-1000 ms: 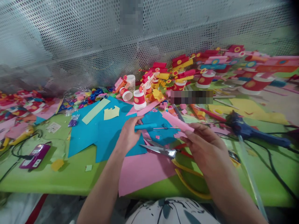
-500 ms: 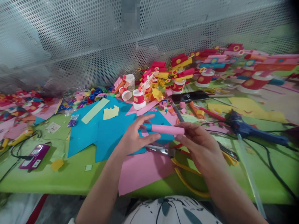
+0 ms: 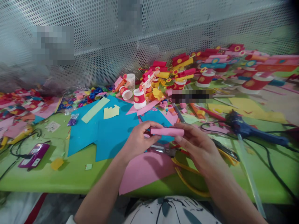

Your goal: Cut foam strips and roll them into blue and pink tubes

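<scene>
A rolled pink paper tube (image 3: 167,132) lies level between my two hands, above the table. My left hand (image 3: 142,137) pinches its left end between thumb and fingers. At the other end, my right hand (image 3: 195,141) has its thumb below and its fingers behind the tube. Just under the tube are scissors with yellow handles (image 3: 187,166), their blades partly hidden by my hands. Beneath them a pink paper sheet (image 3: 146,172) reaches toward the table's front edge. Blue paper sheets (image 3: 112,137) spread out beside my left hand.
A blue glue gun (image 3: 254,130) with its clear stick lies at the right, cords around it. Decorated paper cups (image 3: 139,99) with coloured rolls stand along the back, before a perforated metal panel (image 3: 93,40). A purple device (image 3: 35,155) sits at left on the green table (image 3: 74,180).
My left hand's fingers have closed from spread apart onto the left end of the pink tube. My right hand keeps its hold on the other end.
</scene>
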Available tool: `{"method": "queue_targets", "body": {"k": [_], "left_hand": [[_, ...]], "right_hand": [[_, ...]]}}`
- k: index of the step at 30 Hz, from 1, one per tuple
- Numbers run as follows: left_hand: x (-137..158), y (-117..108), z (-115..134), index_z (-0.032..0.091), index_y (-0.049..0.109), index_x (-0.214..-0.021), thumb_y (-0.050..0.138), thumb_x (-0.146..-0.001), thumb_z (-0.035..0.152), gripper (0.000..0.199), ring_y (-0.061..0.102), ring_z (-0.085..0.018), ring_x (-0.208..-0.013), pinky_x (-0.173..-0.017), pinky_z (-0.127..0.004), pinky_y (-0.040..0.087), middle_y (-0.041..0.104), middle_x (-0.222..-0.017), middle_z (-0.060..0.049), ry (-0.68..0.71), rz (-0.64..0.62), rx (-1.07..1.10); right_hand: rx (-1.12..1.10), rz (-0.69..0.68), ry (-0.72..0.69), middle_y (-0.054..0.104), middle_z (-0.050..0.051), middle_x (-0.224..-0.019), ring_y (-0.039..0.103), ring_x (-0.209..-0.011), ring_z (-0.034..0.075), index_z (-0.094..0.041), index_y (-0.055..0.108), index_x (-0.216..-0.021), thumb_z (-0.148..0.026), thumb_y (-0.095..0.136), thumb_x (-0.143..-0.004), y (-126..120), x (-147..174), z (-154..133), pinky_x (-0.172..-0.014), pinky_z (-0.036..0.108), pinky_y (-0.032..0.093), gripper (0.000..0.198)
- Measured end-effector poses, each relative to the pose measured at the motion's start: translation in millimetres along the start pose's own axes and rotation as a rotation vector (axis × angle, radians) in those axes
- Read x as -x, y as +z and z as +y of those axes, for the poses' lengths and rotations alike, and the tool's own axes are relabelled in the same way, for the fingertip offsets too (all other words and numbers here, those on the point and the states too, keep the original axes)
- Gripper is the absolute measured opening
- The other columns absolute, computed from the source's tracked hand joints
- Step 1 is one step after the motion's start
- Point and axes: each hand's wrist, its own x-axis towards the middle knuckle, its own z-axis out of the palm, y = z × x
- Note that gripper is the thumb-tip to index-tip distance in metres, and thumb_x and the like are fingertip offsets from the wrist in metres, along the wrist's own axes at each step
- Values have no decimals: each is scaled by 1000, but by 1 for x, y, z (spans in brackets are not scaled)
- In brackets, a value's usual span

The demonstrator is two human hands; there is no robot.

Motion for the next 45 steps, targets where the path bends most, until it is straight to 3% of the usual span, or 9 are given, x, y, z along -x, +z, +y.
{"method": "queue_targets", "body": {"k": [2, 6, 12, 20, 27, 33, 40, 45], "left_hand": [[1, 1, 0, 21, 72, -112, 75, -88, 23, 24, 68, -16, -96, -84, -24, 53, 74, -112, -4, 17, -13, 38], [1, 1, -2, 21, 70, -117, 82, -83, 33, 38, 68, -17, -97, -82, -25, 54, 73, -117, -6, 21, -23, 108], [1, 2, -1, 20, 75, -111, 81, -85, 32, 29, 70, -18, -95, -82, -27, 54, 77, -107, -5, 18, -2, 58], [3, 2, 0, 21, 73, -112, 79, -86, 27, 28, 70, -17, -96, -83, -26, 54, 76, -112, -5, 45, 20, 56], [4, 2, 4, 19, 75, -103, 77, -88, 42, 28, 64, -13, -78, -70, -23, 49, 76, -94, -3, 14, -26, 33], [4, 3, 4, 17, 71, -114, 71, -91, 49, 39, 60, -12, -63, -54, -22, 46, 69, -82, -3, -136, -117, 173], [2, 1, 2, 18, 72, -115, 70, -93, 37, 29, 60, -12, -75, -65, -22, 47, 72, -98, -6, -73, -63, 127], [-1, -4, -4, 20, 70, -123, 71, -90, 29, 35, 66, -15, -78, -64, -24, 50, 73, -98, -6, -135, -25, 158]], "right_hand": [[14, 7, -5, 76, 2, -96, 69, -78, 16, -30, 78, -107, -41, 89, -76, -1, 0, 1, -68, 30, 62, 35], [0, 28, -34, 76, 0, -94, 69, -80, 14, -31, 79, -105, -39, 91, -75, -2, 0, 5, -69, 25, 60, 33], [1, -2, -20, 74, -1, -96, 68, -82, 12, -32, 79, -105, -36, 90, -77, -2, -1, 3, -70, 20, 59, 30], [32, -1, 21, 75, 0, -91, 68, -68, 10, -29, 79, -104, -43, 86, -81, -2, 1, 2, -60, 19, 59, 29], [81, 31, 5, 74, -1, -84, 71, -68, 11, -28, 79, -106, -46, 84, -82, -7, 0, 8, -64, 19, 60, 31], [127, 31, -45, 72, 0, -86, 68, -71, 11, -29, 80, -104, -48, 81, -85, -4, 1, 4, -65, 18, 59, 27], [82, 2, -71, 74, 0, -91, 68, -74, 11, -30, 79, -108, -42, 86, -81, -6, 1, 7, -67, 19, 59, 31], [89, 104, -50, 72, -1, -86, 66, -71, 10, -30, 78, -110, -41, 87, -80, -11, -2, 12, -61, 17, 55, 33]]}}
